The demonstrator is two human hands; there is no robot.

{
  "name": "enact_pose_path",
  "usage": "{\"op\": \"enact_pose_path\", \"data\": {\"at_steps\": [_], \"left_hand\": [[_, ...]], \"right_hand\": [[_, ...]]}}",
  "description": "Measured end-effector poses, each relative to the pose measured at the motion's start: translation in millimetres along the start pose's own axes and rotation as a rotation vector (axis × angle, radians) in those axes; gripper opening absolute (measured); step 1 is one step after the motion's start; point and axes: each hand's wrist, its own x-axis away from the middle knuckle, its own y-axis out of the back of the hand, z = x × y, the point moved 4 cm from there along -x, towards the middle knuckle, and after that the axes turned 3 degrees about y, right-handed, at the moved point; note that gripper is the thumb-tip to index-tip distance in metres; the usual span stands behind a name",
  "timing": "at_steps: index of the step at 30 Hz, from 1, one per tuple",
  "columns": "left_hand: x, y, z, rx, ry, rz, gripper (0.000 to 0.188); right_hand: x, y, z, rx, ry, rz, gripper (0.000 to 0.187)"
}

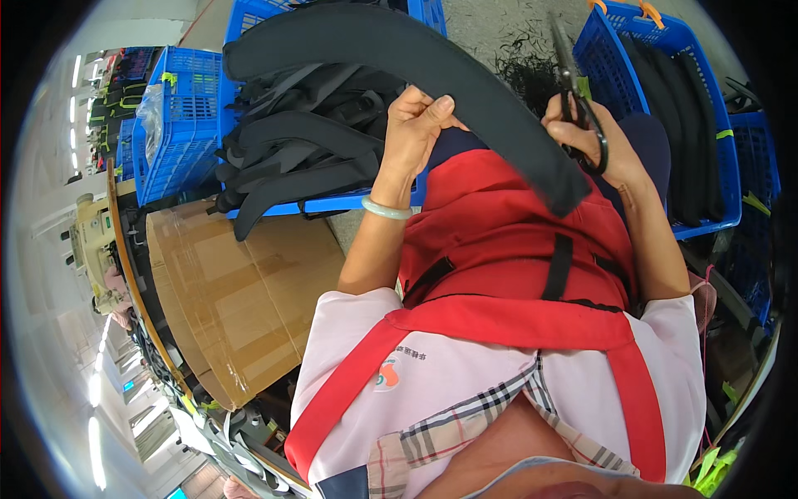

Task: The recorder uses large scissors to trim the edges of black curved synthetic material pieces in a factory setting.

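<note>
A long, curved black padded strap (pixel 374 46) arches across the top middle, its near end hanging over the red apron on my lap. My left hand (pixel 413 125) pinches its lower edge between thumb and fingers. To the right, my right hand (pixel 594 137) is closed around the black-handled scissors (pixel 568 75), whose blades point up and away from me, apart from the strap. Whether the blades are parted cannot be told. Beneath the strap, a blue crate (pixel 328 204) is heaped with similar black straps (pixel 312 133).
On the right, another blue crate (pixel 727 158) holds several black straps stood in a row. Black thread clippings (pixel 528 66) litter the floor between the crates. A flattened cardboard box (pixel 241 291) lies at left, below a further blue crate (pixel 174 125). A sewing machine (pixel 91 241) stands farther left.
</note>
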Motion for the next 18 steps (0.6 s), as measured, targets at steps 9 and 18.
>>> {"op": "enact_pose_path", "data": {"at_steps": [9, 18], "left_hand": [[-8.6, -70.4, 29.7, 0.152, 0.226, -0.233, 0.022], [-6.2, -76.5, 26.1, 0.125, 0.12, -0.344, 0.018]], "right_hand": [[6.9, -20.8, -5.8, -0.085, 0.009, -0.051, 0.016], [15.6, -15.8, -8.3, 0.034, 0.059, -0.06, 0.016]]}}
